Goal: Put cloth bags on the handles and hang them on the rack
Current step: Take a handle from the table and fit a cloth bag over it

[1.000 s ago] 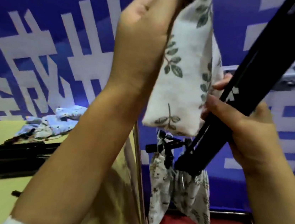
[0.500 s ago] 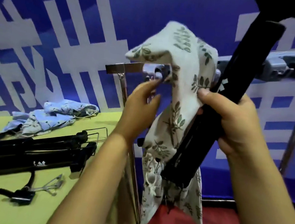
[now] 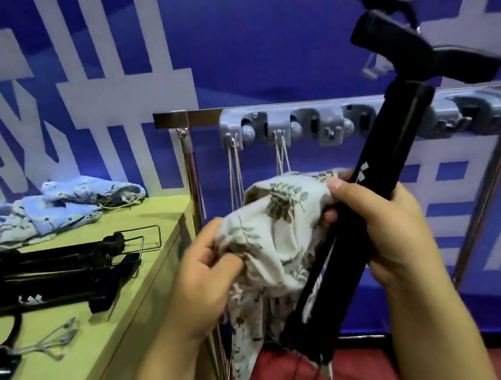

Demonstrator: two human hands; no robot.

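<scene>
My right hand [image 3: 394,239] grips a tall black pump-like tool [image 3: 368,198] by its shaft, held nearly upright with its T-shaped handle [image 3: 418,49] at the top. A white cloth bag with green leaf print [image 3: 273,224] is bunched against the shaft's lower half, and my right thumb pins its top edge. My left hand [image 3: 203,282] clutches the bag's lower left side. Behind them runs the metal rack [image 3: 188,117] with a grey holder strip [image 3: 301,126], from which cords hang down behind the bag I hold.
A yellow-green table [image 3: 72,341] at the left carries more black pumps [image 3: 43,271], a pile of pale blue cloth bags [image 3: 61,201] and a small black part with a hose. A blue and white banner stands behind the rack. The floor is red.
The bag has come down from the top of the tool to its lower shaft. My left hand dropped from the rack bar to the bag's lower side. The T-handle now shows.
</scene>
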